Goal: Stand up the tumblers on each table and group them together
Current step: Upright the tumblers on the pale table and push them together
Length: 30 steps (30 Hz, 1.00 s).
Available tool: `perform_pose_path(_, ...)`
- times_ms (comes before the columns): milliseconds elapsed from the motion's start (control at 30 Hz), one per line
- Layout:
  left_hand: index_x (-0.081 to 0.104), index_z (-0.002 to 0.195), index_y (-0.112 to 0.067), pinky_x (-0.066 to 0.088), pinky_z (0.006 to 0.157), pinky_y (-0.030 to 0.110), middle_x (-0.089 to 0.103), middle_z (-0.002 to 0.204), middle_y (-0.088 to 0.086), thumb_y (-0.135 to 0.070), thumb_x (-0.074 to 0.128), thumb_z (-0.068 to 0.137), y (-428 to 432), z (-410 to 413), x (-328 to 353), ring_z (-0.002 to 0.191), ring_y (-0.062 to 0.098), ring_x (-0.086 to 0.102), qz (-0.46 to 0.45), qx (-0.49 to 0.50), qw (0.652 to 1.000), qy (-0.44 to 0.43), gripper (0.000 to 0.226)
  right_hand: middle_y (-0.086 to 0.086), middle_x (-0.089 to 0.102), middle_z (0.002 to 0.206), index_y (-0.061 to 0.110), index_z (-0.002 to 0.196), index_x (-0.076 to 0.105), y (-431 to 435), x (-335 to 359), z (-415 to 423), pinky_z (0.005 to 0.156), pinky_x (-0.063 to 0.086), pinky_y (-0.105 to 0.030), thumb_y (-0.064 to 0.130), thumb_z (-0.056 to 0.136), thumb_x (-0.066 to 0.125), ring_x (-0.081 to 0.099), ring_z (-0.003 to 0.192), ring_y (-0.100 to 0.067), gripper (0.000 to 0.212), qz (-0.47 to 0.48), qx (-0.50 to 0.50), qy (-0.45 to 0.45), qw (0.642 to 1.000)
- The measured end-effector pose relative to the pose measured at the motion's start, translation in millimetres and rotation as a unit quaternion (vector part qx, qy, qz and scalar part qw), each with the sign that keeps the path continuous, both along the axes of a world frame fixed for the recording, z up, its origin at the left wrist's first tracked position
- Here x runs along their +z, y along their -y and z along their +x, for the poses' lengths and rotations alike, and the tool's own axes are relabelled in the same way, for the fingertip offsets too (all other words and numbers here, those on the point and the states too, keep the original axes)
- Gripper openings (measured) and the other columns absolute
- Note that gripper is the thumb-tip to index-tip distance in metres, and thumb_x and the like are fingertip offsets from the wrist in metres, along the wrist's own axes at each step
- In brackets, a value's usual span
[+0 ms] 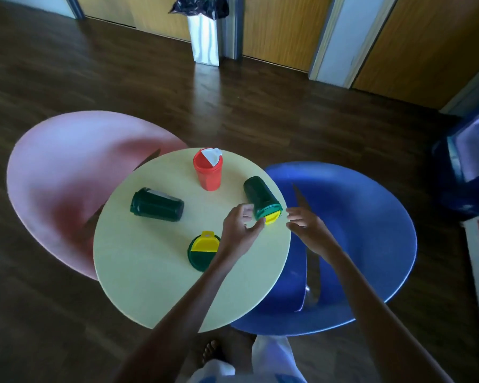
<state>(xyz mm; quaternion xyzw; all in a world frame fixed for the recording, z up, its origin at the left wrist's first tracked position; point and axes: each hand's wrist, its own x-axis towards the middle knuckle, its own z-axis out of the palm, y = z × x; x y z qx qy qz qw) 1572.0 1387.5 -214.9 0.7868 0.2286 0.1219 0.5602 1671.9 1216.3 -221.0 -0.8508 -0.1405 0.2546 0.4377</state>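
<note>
The step in hand looks like righting the lidded green tumbler, which lies tipped on its side near the far right edge of the round yellow bench, its green and yellow lid end pointing back toward the person. The left hand is at that lid end with fingers and thumb half curled; the thumb tip seems to touch the yellow flap, but the hand has not closed around the body. The right hand hovers just to the right of the lid, fingers spread and loose, holding nothing.

Beyond the hands, toward the far edge of the bench, a red tumbler stands upright with its red and white lid on. Well to the left of the left hand, a dark green tumbler lies on its side without a lid. Its likely lid, a green and yellow disc, rests flat on the bench just beside the left forearm. Whether any tumbler holds anything cannot be told; the lids hide two, and the open one's mouth shows only dark.

The next move likely calls for both hands closing on the tipped tumbler, swinging it onto its base, then setting it near the red one. The lidless one would follow, perhaps with its lid.
</note>
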Motion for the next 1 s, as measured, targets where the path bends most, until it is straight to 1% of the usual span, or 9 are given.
perform_pose_path(200, 0.055, 0.124, -0.020, 0.046, 0.093, 0.030, 0.057, 0.123, 0.005, -0.022, 0.072, 0.078, 16, 41, -51, 0.114, 0.017, 0.054, -0.007, 0.024, 0.997, -0.068, 0.049, -0.009, 0.055, 0.127, 0.018, 0.132, 0.048, 0, -28, 53, 0.096, 0.046, -0.033, 0.014, 0.090, 0.059, 0.056, 0.115, -0.021, 0.044, -0.008, 0.055, -0.040, 0.998)
perform_pose_path(300, 0.045, 0.135, -0.026, 0.043, 0.098, 0.033, 0.050, 0.130, 0.007, -0.021, 0.072, 0.078, 17, 50, -77, 0.119, 0.019, 0.048, -0.014, 0.039, 0.994, -0.105, 0.064, -0.010, 0.046, 0.139, 0.023, 0.139, 0.041, -7, -49, 75, 0.097, 0.043, -0.033, 0.010, 0.092, 0.054, 0.051, 0.123, -0.023, 0.051, -0.026, 0.087, -0.069, 0.994)
perform_pose_path(367, 0.039, 0.140, -0.028, 0.046, 0.097, 0.036, 0.048, 0.133, 0.007, -0.018, 0.072, 0.078, 19, 55, -89, 0.118, 0.020, 0.050, -0.033, 0.039, 0.991, -0.125, 0.071, -0.010, 0.039, 0.146, 0.025, 0.143, 0.036, -12, -64, 85, 0.097, 0.042, -0.033, 0.007, 0.092, 0.051, 0.047, 0.126, -0.025, 0.056, -0.032, 0.099, -0.087, 0.991)
perform_pose_path(467, 0.036, 0.142, -0.029, 0.053, 0.091, 0.034, 0.056, 0.130, 0.007, -0.011, 0.072, 0.077, 21, 64, -102, 0.111, 0.017, 0.060, -0.054, 0.039, 0.992, -0.107, 0.077, -0.006, 0.034, 0.148, 0.027, 0.146, 0.028, -21, -77, 92, 0.095, 0.041, -0.029, 0.002, 0.092, 0.049, 0.046, 0.127, -0.024, 0.063, -0.015, 0.113, -0.116, 0.987)
perform_pose_path(533, 0.039, 0.141, -0.028, 0.054, 0.088, 0.026, 0.063, 0.121, 0.009, -0.005, 0.071, 0.077, 22, 68, -106, 0.103, 0.014, 0.065, -0.078, 0.067, 0.990, -0.095, 0.076, 0.000, 0.038, 0.145, 0.027, 0.146, 0.027, -26, -83, 92, 0.096, 0.043, -0.028, -0.001, 0.090, 0.050, 0.050, 0.123, -0.021, 0.067, 0.003, 0.135, -0.120, 0.984)
perform_pose_path(600, 0.042, 0.140, -0.026, 0.053, 0.084, 0.016, 0.066, 0.114, 0.010, -0.002, 0.071, 0.077, 24, 71, -108, 0.096, 0.014, 0.067, -0.078, 0.092, 0.989, -0.084, 0.074, 0.004, 0.044, 0.142, 0.029, 0.145, 0.030, -31, -85, 92, 0.095, 0.046, -0.029, 0.001, 0.088, 0.053, 0.057, 0.112, -0.016, 0.067, 0.007, 0.134, -0.108, 0.985)
perform_pose_path(767, 0.045, 0.138, -0.023, 0.055, 0.082, 0.020, 0.065, 0.115, 0.007, -0.005, 0.072, 0.078, 19, 81, -92, 0.092, 0.016, 0.069, -0.045, 0.089, 0.993, -0.061, 0.068, 0.001, 0.058, 0.125, 0.033, 0.139, 0.041, -33, -81, 102, 0.083, 0.052, -0.029, 0.012, 0.085, 0.063, 0.067, 0.091, -0.019, 0.062, 0.007, 0.116, -0.029, 0.993)
perform_pose_path(900, 0.049, 0.136, -0.020, 0.051, 0.076, 0.009, 0.069, 0.113, 0.004, -0.010, 0.072, 0.080, 12, 89, -73, 0.086, 0.012, 0.069, -0.008, 0.084, 0.994, -0.063, 0.062, -0.006, 0.058, 0.125, 0.029, 0.139, 0.042, -31, -71, 112, 0.079, 0.057, -0.041, 0.020, 0.087, 0.064, 0.069, 0.082, -0.022, 0.057, 0.014, 0.133, 0.017, 0.991)
perform_pose_path(1000, 0.049, 0.136, -0.016, 0.045, 0.073, 0.002, 0.070, 0.104, 0.007, -0.010, 0.072, 0.080, 9, 93, -61, 0.082, 0.011, 0.066, 0.007, 0.084, 0.994, -0.070, 0.061, -0.009, 0.057, 0.126, 0.025, 0.139, 0.042, -32, -62, 116, 0.081, 0.056, -0.038, 0.021, 0.088, 0.063, 0.068, 0.080, -0.023, 0.056, 0.010, 0.139, 0.028, 0.990)
